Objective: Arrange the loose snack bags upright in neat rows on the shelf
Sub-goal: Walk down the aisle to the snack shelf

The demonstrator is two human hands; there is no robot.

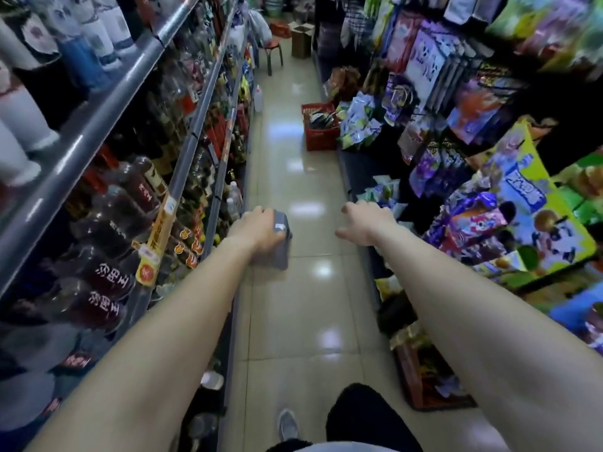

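Observation:
I am in a narrow shop aisle. My left hand (261, 228) grips a grey phone-like object (281, 244) held out over the floor. My right hand (365, 223) is stretched forward with fingers apart, holding nothing, just short of the lower right shelf. Loose green-and-white snack bags (383, 190) lie on that low shelf right beyond it. More of the same bags (359, 123) are heaped farther down the aisle. Colourful snack bags (473, 223) stand on the right shelves, blurred.
Bottles (107, 223) fill the left shelves behind grey rails. A red basket (319, 138) stands on the tiled floor (303, 177) by the right shelf. A stool (273, 48) and a cardboard box (301, 39) stand at the far end. My shoe (287, 424) shows below.

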